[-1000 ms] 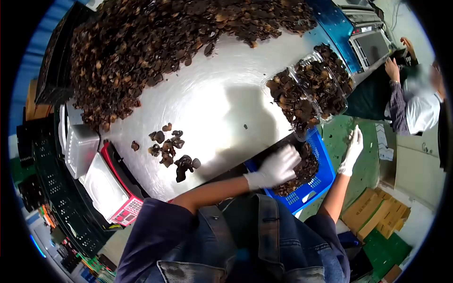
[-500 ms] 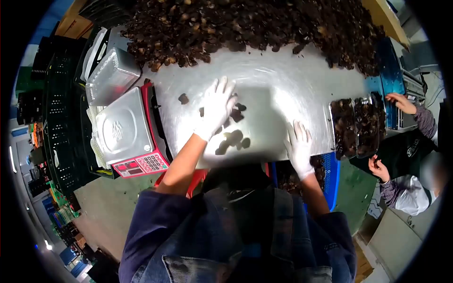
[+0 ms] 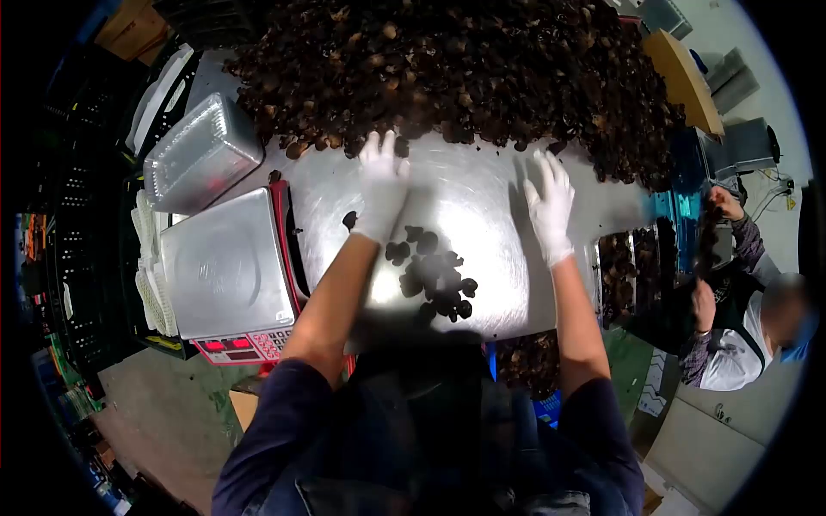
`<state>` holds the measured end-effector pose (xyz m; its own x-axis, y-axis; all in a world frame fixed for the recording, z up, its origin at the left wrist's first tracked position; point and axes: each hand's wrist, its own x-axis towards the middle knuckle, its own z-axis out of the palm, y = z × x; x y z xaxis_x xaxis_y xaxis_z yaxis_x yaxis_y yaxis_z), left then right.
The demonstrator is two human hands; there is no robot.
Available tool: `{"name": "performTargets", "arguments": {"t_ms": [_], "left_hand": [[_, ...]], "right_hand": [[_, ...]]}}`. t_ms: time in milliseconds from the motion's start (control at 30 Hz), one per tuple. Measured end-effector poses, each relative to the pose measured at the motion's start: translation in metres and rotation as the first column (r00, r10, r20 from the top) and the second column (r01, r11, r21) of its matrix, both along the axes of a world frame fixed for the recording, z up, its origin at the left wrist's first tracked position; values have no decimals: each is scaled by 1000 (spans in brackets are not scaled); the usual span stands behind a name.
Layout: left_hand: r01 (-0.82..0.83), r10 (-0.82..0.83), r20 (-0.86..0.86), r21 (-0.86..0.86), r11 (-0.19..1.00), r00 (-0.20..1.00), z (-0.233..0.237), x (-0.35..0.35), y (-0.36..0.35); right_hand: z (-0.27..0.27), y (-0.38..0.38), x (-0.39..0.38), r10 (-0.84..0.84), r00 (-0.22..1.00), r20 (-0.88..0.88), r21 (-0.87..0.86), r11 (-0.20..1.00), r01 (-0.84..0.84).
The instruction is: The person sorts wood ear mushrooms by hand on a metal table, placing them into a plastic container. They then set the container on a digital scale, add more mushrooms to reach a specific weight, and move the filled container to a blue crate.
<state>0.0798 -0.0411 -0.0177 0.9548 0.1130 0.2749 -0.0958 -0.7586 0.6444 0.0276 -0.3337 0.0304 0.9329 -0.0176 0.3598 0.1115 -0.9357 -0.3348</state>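
A big heap of dark brown wood ear mushrooms (image 3: 447, 77) covers the far half of the metal table (image 3: 482, 206). My left hand (image 3: 384, 185), in a white glove, has its fingers stretched out, their tips at the heap's near edge. Also gloved, my right hand (image 3: 551, 202) is open beside the heap's front right edge, its fingers pointing away from me. Neither hand visibly holds anything. Between my forearms lies a small cluster of loose wood ear mushrooms (image 3: 434, 275), with one single piece (image 3: 349, 220) left of my left wrist.
On the left are a red digital scale (image 3: 228, 267) and a clear plastic tub (image 3: 205, 155). Filled clear trays (image 3: 616, 279) stand at the right, near a co-worker (image 3: 731, 344) handling a filled tray. Below the table's front edge is a blue crate (image 3: 546, 408) with mushrooms.
Both my hands have moved forward toward the heap. The small cluster, earlier partly under my left hand, now lies uncovered. The co-worker has lifted a filled tray, and my view has shifted.
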Motion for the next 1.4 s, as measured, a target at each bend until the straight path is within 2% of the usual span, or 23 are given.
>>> {"name": "performTargets", "arguments": {"t_ms": [67, 133, 200, 233, 267, 300, 433, 500, 567, 633, 667, 733, 800, 867, 900, 967, 1033, 1100, 1167, 1233, 1300, 1333, 1400], "left_hand": [[-40, 41, -87, 12, 999, 995, -1, 34, -4], [-14, 10, -105, -42, 999, 994, 9, 53, -20], [74, -88, -97, -136, 988, 991, 10, 72, -45], [119, -124, -96, -64, 991, 988, 14, 77, -58], [177, -180, -89, -38, 983, 980, 17, 79, -70], [239, -240, -86, -17, 971, 967, 13, 79, -82], [359, -359, 9, -70, 931, 933, 7, 53, -110], [457, -466, -36, -139, 878, 884, 10, 36, -106], [513, -526, -99, -131, 849, 845, 26, 15, -94], [591, -596, -152, -84, 802, 788, 42, -1, -80], [559, -545, -130, 139, 817, 828, 54, -11, -72], [552, -550, -85, -3, 834, 831, 49, -27, -51], [530, -529, -116, -24, 848, 841, 51, -50, -25], [487, -531, -267, -215, 847, 804, 33, -68, -3], [488, -530, -267, -213, 847, 804, 26, -79, -5], [580, -563, -162, 88, 810, 811, 17, -100, -13], [627, -598, -200, 144, 766, 776, 23, -119, -15], [792, -740, -282, 200, 577, 610, 30, -127, -13], [799, -754, -278, 108, 592, 596, 31, -129, -4], [765, -752, -158, 39, 643, 640, 36, -123, 3], [596, -602, -208, -101, 797, 770, 40, -101, 2], [492, -493, -126, -39, 869, 861, 37, -87, -4], [359, -360, 15, 55, 932, 933, 28, -51, -23]], "right_hand": [[-3, -4, 74, 4, 989, 147, 49, 999, -11], [3, -7, 137, -146, 984, 106, 8, 989, 146], [-12, -7, 183, -159, 985, 66, -4, 987, 159], [-14, 8, 188, -171, 984, 41, -63, 983, 173], [-16, 16, 182, -108, 992, 73, 45, 994, 105], [-26, 18, 177, -130, 991, 22, -9, 991, 130], [-40, -5, 123, 87, 996, -33, 26, 996, -87], [-38, -17, 91, 87, 986, -144, 69, 995, -78], [-32, -31, 62, 102, 977, -186, 272, 961, -49], [-6, -37, 36, 120, 964, -236, 324, 945, -39], [-3, -44, 24, 106, 967, -231, 318, 948, -28], [15, -47, 2, 69, 951, -300, 407, 911, 63], [10, -57, -23, 47, 964, -261, 387, 920, 59], [0, -60, -41, -8, 981, -195, 366, 927, 80], [-9, -60, -46, -39, 987, -158, 338, 937, 91], [-15, -48, -39, -144, 988, -46, 145, 978, 149], [-27, -34, -26, -160, 986, -38, 150, 975, 164], [-28, -1, -41, -129, 983, -129, 88, 986, 141], [-33, 22, -64, 56, 988, -141, 83, 996, -45], [-23, 35, -84, 147, 972, -182, 72, 988, -136], [-8, 31, -88, 136, 953, -271, 236, 969, -71], [-9, 29, -81, 92, 986, -138, 308, 950, -45], [-6, 18, -56, -17, 999, -34, 221, 975, 24]]}}
